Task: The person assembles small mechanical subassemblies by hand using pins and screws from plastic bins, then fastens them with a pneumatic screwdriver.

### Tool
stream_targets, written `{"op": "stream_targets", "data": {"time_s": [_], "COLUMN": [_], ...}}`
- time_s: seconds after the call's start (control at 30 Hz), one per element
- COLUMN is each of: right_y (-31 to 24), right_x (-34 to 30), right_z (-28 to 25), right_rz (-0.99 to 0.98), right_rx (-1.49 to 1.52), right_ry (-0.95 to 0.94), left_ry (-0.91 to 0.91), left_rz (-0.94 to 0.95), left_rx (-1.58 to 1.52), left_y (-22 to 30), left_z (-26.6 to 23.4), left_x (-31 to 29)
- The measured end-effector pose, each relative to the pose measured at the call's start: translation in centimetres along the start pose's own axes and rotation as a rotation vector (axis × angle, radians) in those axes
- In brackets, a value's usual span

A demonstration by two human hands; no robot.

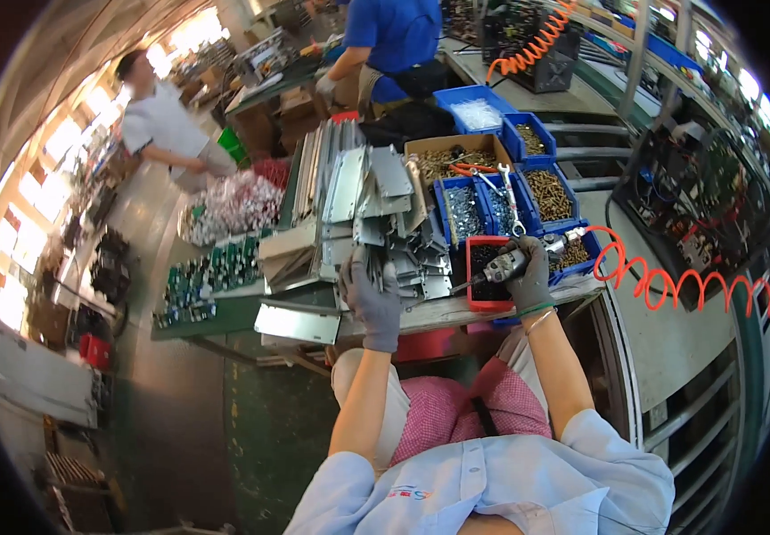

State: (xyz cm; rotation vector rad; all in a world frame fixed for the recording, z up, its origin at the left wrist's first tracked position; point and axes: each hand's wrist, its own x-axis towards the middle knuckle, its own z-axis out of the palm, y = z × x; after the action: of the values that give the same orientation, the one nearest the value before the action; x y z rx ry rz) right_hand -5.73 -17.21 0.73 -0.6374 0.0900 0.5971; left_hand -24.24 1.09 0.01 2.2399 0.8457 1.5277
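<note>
My left hand (372,305), in a grey glove, lies at the near edge of a pile of bare metal plates (347,187). Its fingers are apart, with the tips against the small metal brackets (421,254); nothing shows in its grasp. My right hand (533,283), also gloved, is wrapped round an air screwdriver (504,265). The tool's bit points left, over a red bin (490,306) of black screws. An orange coiled air hose (670,283) runs off to the right from the tool's back end.
Blue bins (552,198) of screws and fasteners stand behind the red bin, with a wrench (513,207) across them. Green circuit boards (211,276) and bagged parts (233,209) lie left. Wired black units (683,214) are at right. Two people (171,134) are beyond the table.
</note>
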Motion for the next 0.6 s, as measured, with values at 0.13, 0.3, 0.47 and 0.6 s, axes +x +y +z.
{"op": "stream_targets", "data": {"time_s": [0.13, 0.3, 0.47, 0.6], "right_y": [-1.2, -0.9, -0.5, -0.7], "right_x": [0.6, 0.3, 0.6, 0.3], "right_z": [-2.5, -2.8, -3.4, -3.2], "right_rz": [-0.017, -0.046, 0.006, -0.014], "right_rx": [0.0, 0.094, 0.283, 0.271], "right_ry": [-0.081, -0.075, -0.165, -0.126], "left_ry": [0.129, 0.167, 0.168, 0.164], "left_rz": [-0.067, -0.271, -0.391, -0.433], "left_rx": [-0.073, -0.286, -0.259, -0.183], "left_y": [-0.3, -4.5, -5.7, -5.3], "left_z": [-1.9, -3.0, -2.8, -4.1], "left_x": [1.4, 0.2, -0.5, 0.4]}}
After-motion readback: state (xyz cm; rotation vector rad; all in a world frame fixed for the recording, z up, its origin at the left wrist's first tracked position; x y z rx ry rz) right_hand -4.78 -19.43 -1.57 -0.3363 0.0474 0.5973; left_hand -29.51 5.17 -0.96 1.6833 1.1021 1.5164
